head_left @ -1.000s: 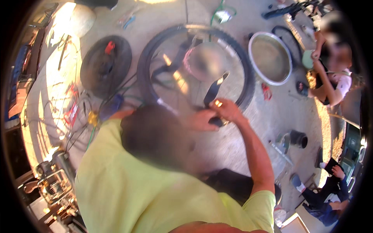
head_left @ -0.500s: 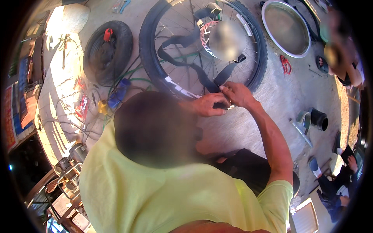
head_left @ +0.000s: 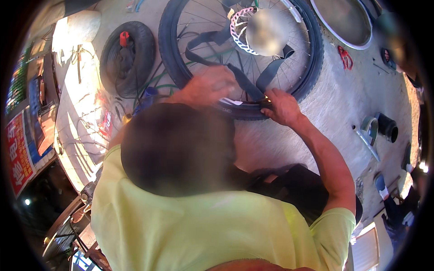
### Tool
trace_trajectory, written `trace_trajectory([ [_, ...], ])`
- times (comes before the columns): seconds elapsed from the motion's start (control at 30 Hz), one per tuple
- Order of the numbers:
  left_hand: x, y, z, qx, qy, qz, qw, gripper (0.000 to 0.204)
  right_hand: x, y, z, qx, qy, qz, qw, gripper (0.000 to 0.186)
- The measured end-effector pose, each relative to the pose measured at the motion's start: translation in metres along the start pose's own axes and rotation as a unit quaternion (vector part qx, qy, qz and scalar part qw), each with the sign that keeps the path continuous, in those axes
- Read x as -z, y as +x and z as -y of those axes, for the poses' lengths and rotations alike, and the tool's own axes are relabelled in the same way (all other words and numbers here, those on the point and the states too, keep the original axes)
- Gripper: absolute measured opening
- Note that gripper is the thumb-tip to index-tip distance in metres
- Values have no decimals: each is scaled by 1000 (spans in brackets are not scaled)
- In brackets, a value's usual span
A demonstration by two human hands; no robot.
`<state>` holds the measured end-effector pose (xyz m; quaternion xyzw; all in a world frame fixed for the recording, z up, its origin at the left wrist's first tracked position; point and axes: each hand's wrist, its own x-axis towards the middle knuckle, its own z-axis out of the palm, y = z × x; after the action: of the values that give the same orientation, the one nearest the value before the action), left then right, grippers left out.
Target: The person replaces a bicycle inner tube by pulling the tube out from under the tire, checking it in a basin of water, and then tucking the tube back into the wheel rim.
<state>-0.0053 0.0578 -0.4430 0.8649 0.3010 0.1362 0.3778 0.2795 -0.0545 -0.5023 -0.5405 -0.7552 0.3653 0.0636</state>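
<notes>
A bicycle wheel (head_left: 316, 58) with a black tire lies flat on the floor before me, a disc brake rotor (head_left: 235, 31) at its hub. A limp black inner tube (head_left: 244, 81) loops across the spokes and comes to the near rim. There my right hand (head_left: 282, 107) is closed, fingers pinching the tube at the rim and thumb against the tire; what lies under the fingertips is partly hidden. My left hand (head_left: 210, 86) hovers over the near left of the wheel, its fingers smeared by motion. A blurred round patch covers part of the hub.
A small thick tire (head_left: 147, 58) with a red item in it lies at left, near cables and green hose. A metal basin (head_left: 348, 22) stands far right, with red-handled pliers (head_left: 346, 58) beside it. A black cylinder (head_left: 387, 127) and a metal rod (head_left: 366, 142) lie right. Another person's feet (head_left: 382, 185) show lower right.
My left hand has left the near rim and moved left and away from me. My right hand stays at the rim by the tube. The view has shifted slightly.
</notes>
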Motion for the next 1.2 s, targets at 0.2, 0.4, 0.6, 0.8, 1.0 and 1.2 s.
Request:
trace_trajectory([
  [0.2,49,20,26,-68,194,-11,979,34,-4,-10,11,7,31,-72,997,47],
  [0.4,38,1,43,-80,187,54,978,27,-20,-26,15,97,34,-99,990,57],
  [0.6,37,-12,30,-53,148,51,986,26,-36,-7,51,147,0,-89,985,65],
  [0.8,19,-32,36,-14,139,78,987,24,-53,6,49,132,-68,-70,986,65],
  [1.0,-7,-28,27,-79,90,89,989,21,-25,-4,25,132,-25,-47,990,52],
  [1.2,-48,-6,1,-77,49,118,989,20,31,-7,-9,86,-11,75,993,40],
])
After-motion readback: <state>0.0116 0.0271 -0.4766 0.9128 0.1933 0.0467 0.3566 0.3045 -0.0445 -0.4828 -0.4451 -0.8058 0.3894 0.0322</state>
